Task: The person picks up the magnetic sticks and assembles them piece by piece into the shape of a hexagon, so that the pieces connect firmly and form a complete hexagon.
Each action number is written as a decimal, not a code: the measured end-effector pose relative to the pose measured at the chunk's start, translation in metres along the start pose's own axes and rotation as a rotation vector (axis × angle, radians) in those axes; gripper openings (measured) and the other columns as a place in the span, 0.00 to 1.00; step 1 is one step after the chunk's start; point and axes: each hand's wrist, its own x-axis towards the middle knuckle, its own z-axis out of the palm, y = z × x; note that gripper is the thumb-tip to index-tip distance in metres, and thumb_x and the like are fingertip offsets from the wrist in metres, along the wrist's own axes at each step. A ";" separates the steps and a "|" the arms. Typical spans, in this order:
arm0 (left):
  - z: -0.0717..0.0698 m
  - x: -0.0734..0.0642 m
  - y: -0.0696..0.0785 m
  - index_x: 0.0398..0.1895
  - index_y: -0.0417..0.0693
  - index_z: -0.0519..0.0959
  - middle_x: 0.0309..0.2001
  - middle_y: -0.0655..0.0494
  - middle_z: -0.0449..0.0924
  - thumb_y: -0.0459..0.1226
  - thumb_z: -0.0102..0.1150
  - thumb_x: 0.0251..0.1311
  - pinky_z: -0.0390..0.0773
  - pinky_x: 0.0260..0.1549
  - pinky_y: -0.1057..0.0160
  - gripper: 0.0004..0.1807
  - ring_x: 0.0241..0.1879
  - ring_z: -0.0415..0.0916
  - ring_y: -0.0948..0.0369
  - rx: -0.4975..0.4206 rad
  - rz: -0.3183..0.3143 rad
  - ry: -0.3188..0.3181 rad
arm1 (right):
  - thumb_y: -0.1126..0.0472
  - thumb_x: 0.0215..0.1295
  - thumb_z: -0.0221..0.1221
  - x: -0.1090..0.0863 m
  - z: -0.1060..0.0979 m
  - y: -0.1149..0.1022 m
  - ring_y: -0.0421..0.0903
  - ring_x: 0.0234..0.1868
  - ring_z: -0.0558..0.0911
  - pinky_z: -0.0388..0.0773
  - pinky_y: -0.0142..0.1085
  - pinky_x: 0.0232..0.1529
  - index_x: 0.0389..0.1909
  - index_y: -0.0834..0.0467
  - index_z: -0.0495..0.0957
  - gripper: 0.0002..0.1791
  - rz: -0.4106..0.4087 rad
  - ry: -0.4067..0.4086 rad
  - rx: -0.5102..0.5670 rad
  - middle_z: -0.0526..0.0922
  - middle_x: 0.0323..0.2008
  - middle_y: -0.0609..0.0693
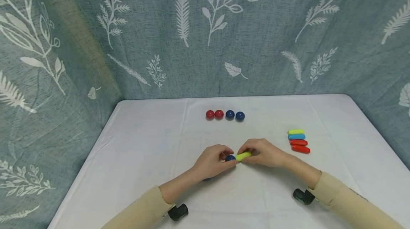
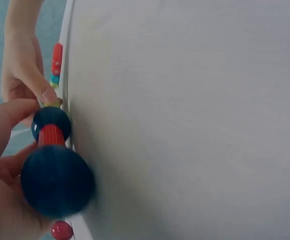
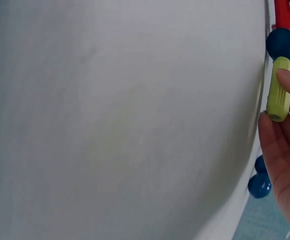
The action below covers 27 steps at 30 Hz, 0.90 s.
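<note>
My left hand (image 1: 209,163) grips a small chain: a dark blue ball (image 1: 230,158), a red rod (image 2: 51,135) and a second blue ball (image 2: 57,180), the red rod standing between the two balls. In the head view the hand hides most of this chain. Opposite it, my right hand (image 1: 266,153) pinches a ribbed yellow-green rod (image 3: 279,95) between thumb and fingers. One end of that rod meets the blue ball at the chain's right end, and the fingertips of both hands are close together there.
Two red balls (image 1: 214,114) and two blue balls (image 1: 235,115) form a row farther back on the white table (image 1: 144,133). To the right lie a yellow-green rod (image 1: 296,131), a blue rod (image 1: 296,136) and two red rods (image 1: 299,146). Patterned curtains (image 1: 144,26) surround the table's back and sides.
</note>
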 end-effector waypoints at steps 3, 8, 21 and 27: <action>0.002 0.004 0.002 0.40 0.46 0.84 0.32 0.59 0.80 0.43 0.67 0.58 0.72 0.31 0.69 0.12 0.31 0.73 0.64 0.035 -0.022 -0.004 | 0.63 0.61 0.66 0.003 0.002 -0.001 0.39 0.42 0.80 0.79 0.34 0.45 0.45 0.56 0.82 0.11 -0.001 -0.005 0.016 0.83 0.42 0.44; 0.006 0.007 0.003 0.35 0.50 0.85 0.31 0.61 0.81 0.44 0.67 0.58 0.72 0.31 0.69 0.09 0.30 0.72 0.67 0.079 -0.056 -0.005 | 0.60 0.63 0.65 0.010 -0.002 0.003 0.39 0.42 0.81 0.79 0.33 0.44 0.44 0.55 0.83 0.10 0.045 0.048 0.001 0.83 0.41 0.43; 0.006 0.006 0.003 0.37 0.50 0.85 0.33 0.62 0.82 0.45 0.67 0.59 0.73 0.35 0.67 0.10 0.32 0.74 0.66 0.079 -0.074 -0.011 | 0.62 0.60 0.67 0.067 -0.034 0.031 0.57 0.49 0.77 0.77 0.49 0.47 0.60 0.67 0.71 0.29 0.356 0.376 -0.176 0.72 0.56 0.65; 0.006 0.005 0.001 0.36 0.50 0.85 0.33 0.62 0.81 0.45 0.67 0.58 0.72 0.34 0.68 0.10 0.32 0.73 0.67 0.091 -0.061 -0.004 | 0.64 0.58 0.68 0.081 -0.030 0.038 0.56 0.45 0.78 0.76 0.48 0.47 0.57 0.68 0.73 0.27 0.349 0.348 -0.247 0.76 0.52 0.65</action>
